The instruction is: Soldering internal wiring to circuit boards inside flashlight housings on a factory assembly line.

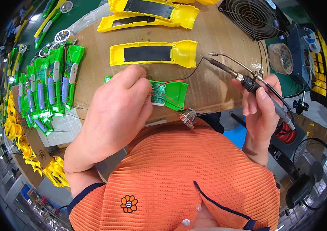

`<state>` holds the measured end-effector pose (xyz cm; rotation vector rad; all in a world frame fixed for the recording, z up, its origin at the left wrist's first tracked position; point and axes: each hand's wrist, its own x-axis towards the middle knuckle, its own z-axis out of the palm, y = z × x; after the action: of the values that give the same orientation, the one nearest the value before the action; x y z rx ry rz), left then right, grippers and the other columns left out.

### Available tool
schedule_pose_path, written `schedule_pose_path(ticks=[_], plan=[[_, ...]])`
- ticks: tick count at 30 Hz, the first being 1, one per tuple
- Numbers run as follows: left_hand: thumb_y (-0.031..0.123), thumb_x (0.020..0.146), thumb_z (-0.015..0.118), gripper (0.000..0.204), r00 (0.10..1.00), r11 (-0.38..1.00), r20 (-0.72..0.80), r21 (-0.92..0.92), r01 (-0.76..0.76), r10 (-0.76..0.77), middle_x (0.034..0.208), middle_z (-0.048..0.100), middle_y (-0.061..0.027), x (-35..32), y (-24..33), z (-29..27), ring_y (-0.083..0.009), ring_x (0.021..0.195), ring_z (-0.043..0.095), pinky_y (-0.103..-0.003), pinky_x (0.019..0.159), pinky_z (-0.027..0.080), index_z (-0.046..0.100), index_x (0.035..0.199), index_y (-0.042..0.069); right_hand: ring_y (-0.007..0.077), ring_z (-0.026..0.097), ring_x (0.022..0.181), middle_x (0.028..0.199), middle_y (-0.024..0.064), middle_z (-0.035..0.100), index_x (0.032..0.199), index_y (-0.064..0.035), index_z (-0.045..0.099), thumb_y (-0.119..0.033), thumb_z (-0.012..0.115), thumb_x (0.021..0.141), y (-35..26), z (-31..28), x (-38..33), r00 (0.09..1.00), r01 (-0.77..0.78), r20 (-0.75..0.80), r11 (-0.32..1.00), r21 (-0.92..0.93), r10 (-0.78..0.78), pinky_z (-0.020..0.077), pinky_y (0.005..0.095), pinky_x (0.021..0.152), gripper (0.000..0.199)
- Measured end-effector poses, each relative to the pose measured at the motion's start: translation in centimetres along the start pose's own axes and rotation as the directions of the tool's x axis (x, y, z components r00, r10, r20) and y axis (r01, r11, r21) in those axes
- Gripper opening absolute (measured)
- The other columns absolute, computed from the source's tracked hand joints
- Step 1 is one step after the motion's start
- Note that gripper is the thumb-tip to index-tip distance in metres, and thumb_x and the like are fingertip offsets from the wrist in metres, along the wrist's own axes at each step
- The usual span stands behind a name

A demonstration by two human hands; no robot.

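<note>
My left hand (119,109) presses down on a green plastic torch half (173,94) lying on the brown worktop (217,82), fingers closed over its small circuit board with red and black wires. A silver reflector cone (187,117) hangs off its near end. My right hand (261,106) grips a soldering iron (233,71) with a solder feed tube, its tip raised above and to the right of the green part, close to a black wire. A yellow torch half (154,54) lies just beyond.
More yellow shells (148,15) lie further back. A row of green halves with batteries (51,86) sits to my left, yellow parts (17,142) below them. A black fan (254,17), a sponge holder (280,57) and a floor fan (310,177) stand on my right.
</note>
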<state>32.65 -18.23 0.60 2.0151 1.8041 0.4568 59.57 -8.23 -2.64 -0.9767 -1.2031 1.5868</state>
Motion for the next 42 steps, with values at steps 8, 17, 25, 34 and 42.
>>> schedule_pose_path(ticks=[8, 17, 25, 34, 42], plan=[[0.011, 0.081, 0.072, 0.018, 0.995, 0.996, -0.065, 0.052, -0.071, 0.074, 0.092, 0.058, -0.0133, 1.9, 1.5, 0.1, -0.0326, 0.086, 0.061, -0.040, 0.072, 0.051, 0.058, 0.090, 0.004, 0.0087, 0.042, 0.049, 0.057, -0.0007, 0.041, 0.094, -0.0049, 0.045, -0.015, 0.055, 0.094, 0.1, -0.7, 0.6, 1.000, -0.014, -0.004, 1.000, 0.011, 0.014, 0.0523, 0.0433, 0.095, 0.015], [0.015, 0.084, 0.072, 0.016, 0.990, 0.984, -0.038, 0.119, -0.133, 0.139, 0.082, 0.067, -0.0089, 5.8, 3.4, 4.0, -0.0293, 0.072, 0.066, -0.037, 0.061, 0.052, 0.065, 0.095, 0.006, 0.0091, 0.040, 0.048, 0.057, 0.0005, 0.041, 0.093, -0.0050, 0.046, -0.016, 0.056, 0.094, 1.2, -1.0, 1.4, 1.000, 0.008, 0.012, 0.999, 0.035, -0.009, 0.0545, 0.0424, 0.089, 0.016], [-0.003, 0.078, 0.071, 0.014, 0.880, 0.996, -0.467, -0.072, 0.060, -0.087, 0.087, 0.068, -0.0077, 2.1, 0.9, 0.4, -0.0244, 0.081, 0.066, -0.034, 0.072, 0.052, 0.069, 0.091, 0.004, 0.0142, 0.054, 0.055, 0.073, 0.0108, 0.059, 0.103, -0.0029, 0.045, -0.002, 0.063, 0.090, 2.2, 0.2, 3.0, 0.982, -0.040, 0.189, 0.965, 0.257, -0.010, 0.0476, 0.0298, 0.051, 0.022], [0.003, 0.077, 0.066, 0.014, 0.931, 0.925, -0.246, -0.337, 0.178, -0.269, 0.081, 0.063, -0.0092, 2.1, -2.5, 2.0, -0.0251, 0.079, 0.063, -0.035, 0.073, 0.051, 0.066, 0.091, 0.003, 0.0145, 0.060, 0.056, 0.071, 0.0081, 0.062, 0.097, -0.0017, 0.048, 0.001, 0.064, 0.090, 2.2, 1.6, 4.8, 0.925, -0.159, 0.368, 0.973, 0.165, 0.089, 0.0511, 0.0277, 0.053, 0.018], [-0.001, 0.079, 0.069, 0.008, 0.998, 0.982, -0.019, -0.178, -0.055, 0.052, 0.083, 0.060, -0.0094, 5.1, -3.8, 0.4, -0.0271, 0.076, 0.062, -0.035, 0.065, 0.049, 0.069, 0.086, 0.002, 0.0143, 0.064, 0.060, 0.074, 0.0079, 0.064, 0.095, -0.0014, 0.051, -0.001, 0.065, 0.090, 1.3, 0.4, 4.4, 0.906, -0.240, 0.355, 0.971, -0.015, 0.230, 0.0524, 0.0269, 0.055, 0.015]])
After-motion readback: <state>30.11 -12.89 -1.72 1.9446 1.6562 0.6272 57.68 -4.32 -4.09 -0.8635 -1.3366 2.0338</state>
